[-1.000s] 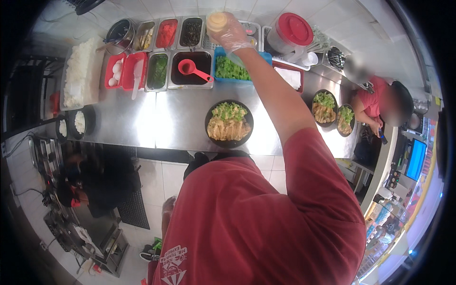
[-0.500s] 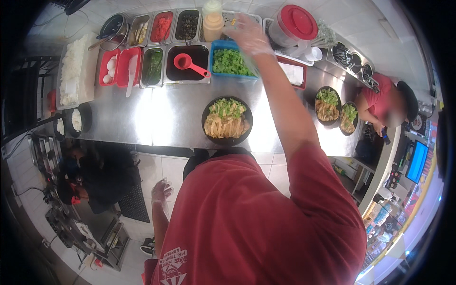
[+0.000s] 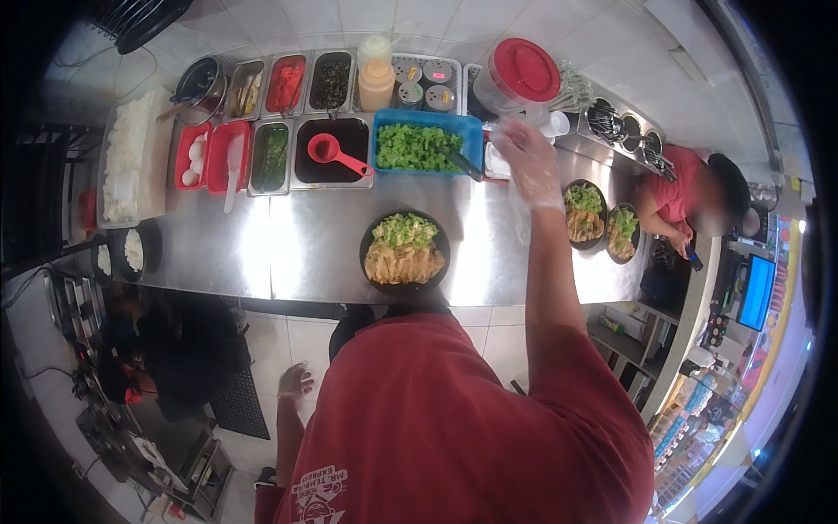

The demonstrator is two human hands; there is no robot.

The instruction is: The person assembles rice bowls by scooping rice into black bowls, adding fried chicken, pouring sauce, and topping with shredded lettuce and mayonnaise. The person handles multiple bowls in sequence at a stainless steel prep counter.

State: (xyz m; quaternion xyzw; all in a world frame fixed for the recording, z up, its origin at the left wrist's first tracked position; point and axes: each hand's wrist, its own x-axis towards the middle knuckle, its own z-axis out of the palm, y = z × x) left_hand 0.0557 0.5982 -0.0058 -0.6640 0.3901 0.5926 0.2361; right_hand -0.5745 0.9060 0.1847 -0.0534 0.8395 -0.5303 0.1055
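Observation:
My right hand [image 3: 530, 166], in a clear plastic glove, reaches over the counter's back edge. It is nearest to white paper napkins [image 3: 496, 164] and a lidded pitcher [image 3: 522, 74] with a red lid. Its fingers are smeared, so whether it holds anything does not show. My left hand [image 3: 296, 381], also gloved, hangs low beside my body, fingers loosely apart and holding nothing. In front of me stands a black bowl [image 3: 404, 286] of sliced browned meat and chopped greens. A blue tub [image 3: 472, 133] of chopped greens, with dark-handled tongs [image 3: 459, 162], lies left of my right hand.
Several shakers [image 3: 438, 98] stand in a white tray behind the tub. Leftward come a sauce pan with a red ladle [image 3: 325, 148], red tubs [image 3: 229, 144] and a rice bin [image 3: 131, 162]. Two filled bowls [image 3: 585, 214] sit right, near a co-worker [image 3: 685, 192]. Another person crouches lower left.
My right hand has moved right and nearer, from over the shakers to beside the pitcher. The view has shifted slightly. My left hand stays low.

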